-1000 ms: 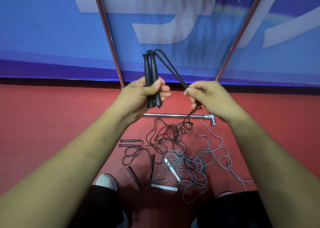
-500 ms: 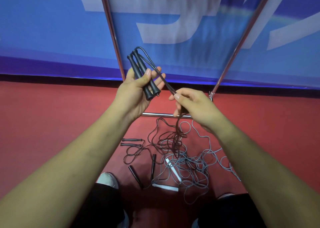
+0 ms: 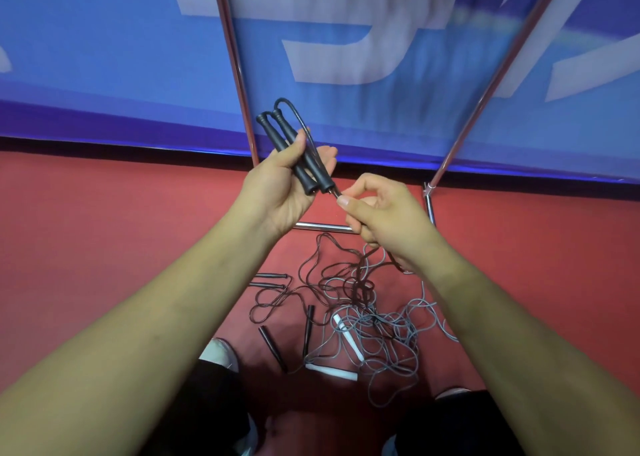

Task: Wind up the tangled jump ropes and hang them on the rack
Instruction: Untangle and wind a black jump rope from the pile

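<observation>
My left hand (image 3: 282, 182) grips two black jump-rope handles (image 3: 298, 158) side by side, tilted with their cord ends up and to the left. Their black cord (image 3: 302, 123) loops over the top and runs down behind the handles to my right hand (image 3: 384, 213), which pinches it just below the handles' lower ends. From there the cord drops into a tangle of black and grey ropes (image 3: 363, 303) on the red floor. The chrome rack (image 3: 235, 57) stands behind, its two uprights rising and its bottom bar (image 3: 322, 226) low across the floor.
Loose black handles (image 3: 270, 275) and two more (image 3: 273, 348) lie on the floor left of the tangle, white handles (image 3: 332, 371) near my shoes (image 3: 218, 351). A blue banner wall (image 3: 104, 57) stands behind the rack. My knees fill the bottom edge.
My left hand tilted the handles further left and turned palm-up. My right hand slid up the cord, close to the handles' lower ends.
</observation>
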Demonstrator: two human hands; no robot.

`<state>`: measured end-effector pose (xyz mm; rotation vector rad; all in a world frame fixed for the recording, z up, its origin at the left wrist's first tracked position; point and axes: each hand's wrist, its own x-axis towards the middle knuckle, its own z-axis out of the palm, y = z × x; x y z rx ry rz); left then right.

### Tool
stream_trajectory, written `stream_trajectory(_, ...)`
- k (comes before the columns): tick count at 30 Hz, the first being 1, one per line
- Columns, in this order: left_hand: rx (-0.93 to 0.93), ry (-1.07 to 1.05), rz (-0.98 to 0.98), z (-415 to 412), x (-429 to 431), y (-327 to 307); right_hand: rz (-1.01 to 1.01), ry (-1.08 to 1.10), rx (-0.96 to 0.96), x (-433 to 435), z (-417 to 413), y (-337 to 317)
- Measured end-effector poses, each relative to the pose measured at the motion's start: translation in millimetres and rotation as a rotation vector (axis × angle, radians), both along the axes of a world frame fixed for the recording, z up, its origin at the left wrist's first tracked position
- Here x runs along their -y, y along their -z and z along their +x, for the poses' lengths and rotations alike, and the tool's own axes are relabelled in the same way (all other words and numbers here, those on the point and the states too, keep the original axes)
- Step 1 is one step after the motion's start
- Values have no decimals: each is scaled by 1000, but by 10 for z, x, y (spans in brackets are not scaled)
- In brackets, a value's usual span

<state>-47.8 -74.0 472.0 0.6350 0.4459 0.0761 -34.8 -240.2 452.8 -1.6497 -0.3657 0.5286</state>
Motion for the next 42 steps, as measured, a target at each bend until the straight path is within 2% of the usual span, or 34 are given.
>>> stream_trajectory(5,-2,18,71,-10,42,31,-101,4,109,-58,-39,18)
stream_trajectory(9,-4,32,105,-15,59,39,-72,-22,96,-93,-81,35)
stream_trajectory(15,90,118,170,-52,38,32,-93,-50,93,-58,-81,59)
stream_trajectory(22,85,-31,206,8,-36,-18,-199,-145,10,-9,-65,152)
stream_trajectory(27,41,-93,252,62,-166,52,-252,-203,31,-5,-86,109)
stream_trajectory(30,23,-102,271,90,-236,49,-308,-299,114,27,-88,66)
stream_trajectory(32,57,-99,218,96,-281,34,-288,-339,102,52,-90,60)
stream_trajectory(35,82,-82,138,85,-323,53,-282,-333,118,64,-86,25)
stream_trajectory(38,86,-68,156,64,-305,55,-271,-321,88,41,-107,-2)
stream_trajectory(42,60,-180,187,86,-305,18,-285,-307,68,34,-168,-84)
